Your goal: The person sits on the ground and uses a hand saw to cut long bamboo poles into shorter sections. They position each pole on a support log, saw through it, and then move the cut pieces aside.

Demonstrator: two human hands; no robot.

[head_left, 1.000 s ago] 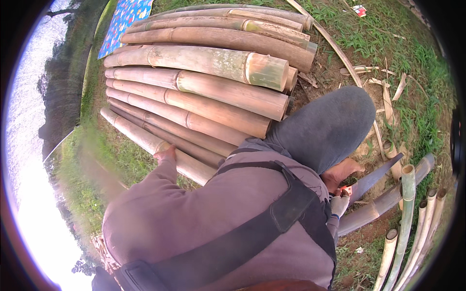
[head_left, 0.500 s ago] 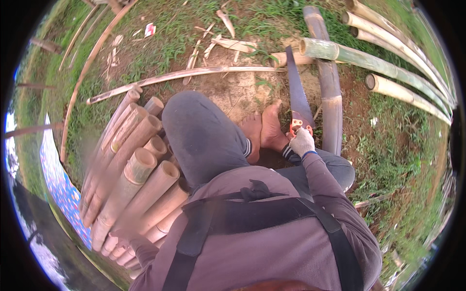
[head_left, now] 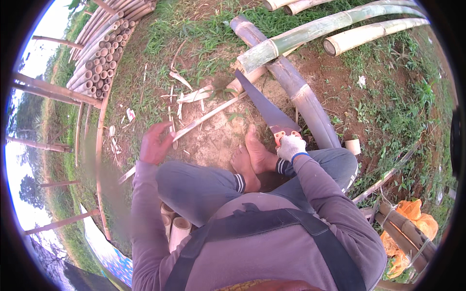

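Observation:
My right hand (head_left: 291,147), in a whitish glove, grips the orange-trimmed handle of a handsaw (head_left: 264,104). The saw's dark blade points forward and left over sawdust-strewn ground, its tip near the cut end of a green bamboo pole (head_left: 310,36). That pole rests across a thick grey-brown bamboo log (head_left: 291,85). Bare and raised in front of my left knee, my left hand (head_left: 156,143) has its fingers loosely apart, with nothing visible in it. Behind it runs a thin pale bamboo strip (head_left: 208,115); whether they touch, I cannot tell.
Cut bamboo pieces (head_left: 180,225) lie by my left thigh, mostly hidden by my arm. A large bamboo stack (head_left: 104,63) stands far left. Another bamboo pole (head_left: 369,36) lies at right. Split scraps (head_left: 196,94) litter the ground; orange sacking (head_left: 412,218) sits near right.
My left hand has risen from beside the cut bamboo pieces to in front of my left knee. The view has shifted, bringing in the far stack. My right hand still holds the handsaw.

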